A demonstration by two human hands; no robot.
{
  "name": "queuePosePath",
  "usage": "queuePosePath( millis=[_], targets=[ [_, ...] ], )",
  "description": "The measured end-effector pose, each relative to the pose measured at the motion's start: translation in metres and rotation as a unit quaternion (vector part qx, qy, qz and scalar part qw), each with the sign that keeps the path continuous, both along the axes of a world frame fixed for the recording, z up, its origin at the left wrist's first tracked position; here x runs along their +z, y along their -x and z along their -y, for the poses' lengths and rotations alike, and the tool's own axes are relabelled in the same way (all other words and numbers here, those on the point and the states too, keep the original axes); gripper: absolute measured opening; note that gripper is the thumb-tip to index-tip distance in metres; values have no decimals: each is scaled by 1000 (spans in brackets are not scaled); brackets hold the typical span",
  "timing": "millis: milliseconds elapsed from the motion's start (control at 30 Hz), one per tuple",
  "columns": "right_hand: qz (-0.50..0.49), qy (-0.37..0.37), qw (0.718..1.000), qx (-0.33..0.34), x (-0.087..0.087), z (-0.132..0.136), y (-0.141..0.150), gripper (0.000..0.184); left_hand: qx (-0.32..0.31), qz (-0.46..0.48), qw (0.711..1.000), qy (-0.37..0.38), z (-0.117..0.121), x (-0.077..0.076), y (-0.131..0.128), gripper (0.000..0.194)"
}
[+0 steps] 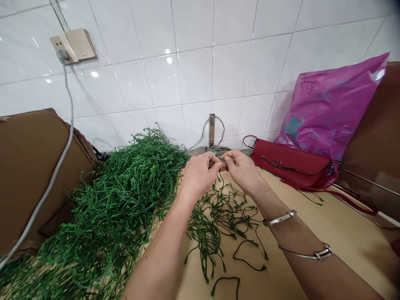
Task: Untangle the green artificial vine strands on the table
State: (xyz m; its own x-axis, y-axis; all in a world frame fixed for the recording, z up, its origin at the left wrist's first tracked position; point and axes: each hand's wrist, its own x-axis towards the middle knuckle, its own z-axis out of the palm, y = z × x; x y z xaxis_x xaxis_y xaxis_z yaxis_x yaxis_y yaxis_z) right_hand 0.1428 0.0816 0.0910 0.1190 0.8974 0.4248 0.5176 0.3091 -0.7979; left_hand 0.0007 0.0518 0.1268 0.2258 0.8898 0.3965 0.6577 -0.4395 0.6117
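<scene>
Left hand (198,175) and right hand (240,168) raised close together above a tan table (343,221), fingers bent inward and meeting at centre. Left fingertips (215,158) clamped on a thin green cord (216,165); right fingertips (225,160) pressed together on same spot. Exact grip partly hidden behind fingers. Two silver bangles (300,235) on right forearm, one at wrist, one further up arm.

Large heap of fake green vines (125,200) just left of hands, lying against a brown cardboard box (37,166) and spreading onto table. Smaller tangle of loose dark green cords (215,221) on table directly below hands, between forearms. Single separate cord (225,285) near lower edge of view.

Right of hands: red handbag (290,162) with round metal ring on flap, resting against a pink plastic bag (331,108). Dark handwritten marks (308,87) on upper part of bag, too unclear to read. Brown board (371,125) at far right.

Behind table: white tile wall (193,75), with metal bracket (211,129) fixed upright near table and thin wire (203,133) looped beside it. Wall socket (59,43) high at left, grey cable (59,154) hanging from it down across box.
</scene>
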Motion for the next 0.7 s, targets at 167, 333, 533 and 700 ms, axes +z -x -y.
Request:
queuePosePath(
  millis=[167, 333, 533, 700],
  targets=[
    [-7, -11, 999, -39, -10, -16, -22, 10, -43, 38, 998, 37, 15, 8, -3, 13],
    [1, -2, 997, -74, 3, -18, -71, 9, -118, 132, 982, 64, 25, 20, 11, 14],
    [109, -10, 988, 107, 41, 21, -62, 26, -86, 158, 982, 49, 2, 10, 18, 12],
    [41, 16, 976, 212, 47, 36, -40, 35, -90, 178, 978, 62, 5, 12, 16, 14]
  ],
)
